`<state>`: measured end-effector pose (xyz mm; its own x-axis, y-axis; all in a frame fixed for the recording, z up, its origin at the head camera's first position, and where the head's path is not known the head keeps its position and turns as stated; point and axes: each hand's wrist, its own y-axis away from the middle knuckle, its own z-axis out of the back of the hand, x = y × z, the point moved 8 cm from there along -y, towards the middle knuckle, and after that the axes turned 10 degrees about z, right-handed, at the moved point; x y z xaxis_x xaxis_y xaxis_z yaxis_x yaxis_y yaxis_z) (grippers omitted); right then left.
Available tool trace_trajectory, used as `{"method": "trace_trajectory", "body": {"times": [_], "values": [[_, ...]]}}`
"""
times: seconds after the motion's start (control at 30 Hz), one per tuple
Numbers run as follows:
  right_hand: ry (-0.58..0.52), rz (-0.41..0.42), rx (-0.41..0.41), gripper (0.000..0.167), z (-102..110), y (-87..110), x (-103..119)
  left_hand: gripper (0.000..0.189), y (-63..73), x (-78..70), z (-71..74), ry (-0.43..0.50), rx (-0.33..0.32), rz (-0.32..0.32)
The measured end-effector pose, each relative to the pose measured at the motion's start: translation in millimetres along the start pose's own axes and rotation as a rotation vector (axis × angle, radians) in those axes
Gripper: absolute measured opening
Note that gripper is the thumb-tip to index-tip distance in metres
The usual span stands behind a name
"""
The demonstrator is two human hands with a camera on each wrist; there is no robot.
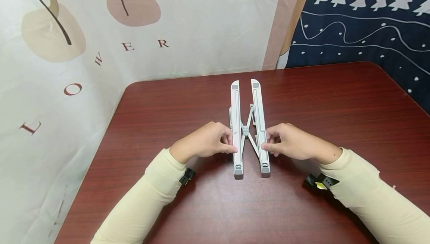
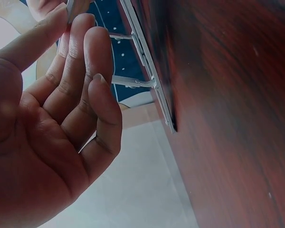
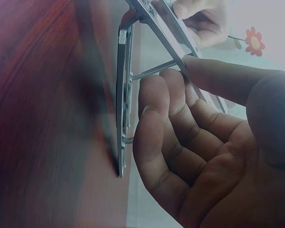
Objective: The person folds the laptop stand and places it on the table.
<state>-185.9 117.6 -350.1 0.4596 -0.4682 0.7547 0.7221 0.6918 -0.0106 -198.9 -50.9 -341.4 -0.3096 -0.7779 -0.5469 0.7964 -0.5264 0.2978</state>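
Left hand (image 1: 208, 141) is pinching the left rail (image 1: 236, 124) of a folding laptop stand (image 1: 249, 128), thumb and fingertips closing on the rail's outer edge a bit nearer the person than the centre hinge. In the left wrist view the fingers (image 2: 80, 71) are curling toward the rail with the palm facing open, so it is a light fingertip grip, not a full wrap.

The stand is sitting on the dark red table (image 1: 336, 98), mid-table, directly between the two grips, rails almost parallel and close together, scissor cross-links (image 1: 246, 130) showing in the gap. Rail ends nearer than the grips are resting on the table; the far ends are pointing toward the flower-print backdrop (image 1: 100, 50).

Right hand (image 1: 290, 141) is mirroring this on the right rail (image 1: 260, 124), thumb and fingertips pinching at about the same spot. In the right wrist view the fingers (image 3: 175, 109) are lying just beside a link bar, narrow grip.

Risks, as a judgement: both grips are shallow, so a stiff hinge could be making a rail slip out of the fingertips. Fingertips are sitting close to the cross-links, so a pinch is possible if the rails are closing. Uneven pull from one side could be skewing or sliding the stand across the smooth table.
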Motion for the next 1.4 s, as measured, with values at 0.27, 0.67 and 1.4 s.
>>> {"method": "trace_trajectory", "body": {"times": [0.27, 0.67, 1.4], "values": [[-0.003, 0.008, 0.003, 0.02, -2.5, -0.6, 1.4, 0.019, 0.7, -2.4, -0.4, -0.003, 0.0, -0.009], [0.003, 0.002, 0.009, 0.017, -6.6, -0.8, 4.5, 0.02, 2.3, -8.5, -2.7, -0.012, -0.002, -0.021], [-0.04, 0.019, 0.02, 0.015, -17.0, -1.1, 10.0, 0.019, 3.7, -16.2, -10.6, -0.008, 0.013, -0.037]]}}
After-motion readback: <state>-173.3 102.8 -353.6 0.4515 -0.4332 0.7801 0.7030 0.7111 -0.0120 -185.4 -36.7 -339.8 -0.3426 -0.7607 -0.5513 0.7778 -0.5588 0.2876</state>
